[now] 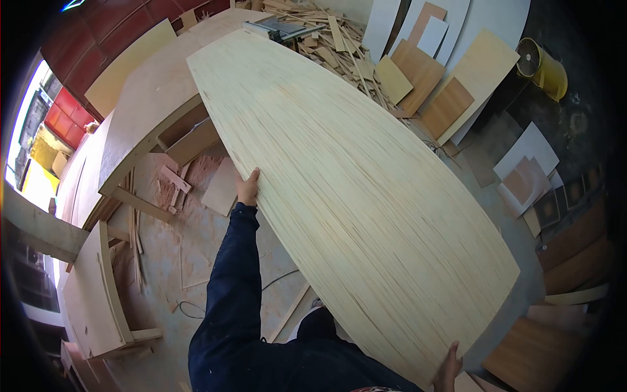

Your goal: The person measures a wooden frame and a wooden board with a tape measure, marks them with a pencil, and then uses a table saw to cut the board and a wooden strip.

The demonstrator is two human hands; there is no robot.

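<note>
A long, pale plywood sheet (353,189) with streaky grain stretches from close to my body toward the far workbench. My left hand (248,187) grips its left long edge about midway, thumb over the top face and the other fingers hidden below. At the near end, low in the view, my right hand (448,370) holds the edge, its fingers partly hidden. The sheet's far end overlaps the wooden workbench (153,85) beside a table saw (277,29).
Scrap wood (333,49) is heaped behind the saw. Boards (467,85) lean along the right wall near a yellow drum (552,72). A low wooden table (95,297) stands at left. Sawdust, offcuts and a black cable (189,310) lie on the floor.
</note>
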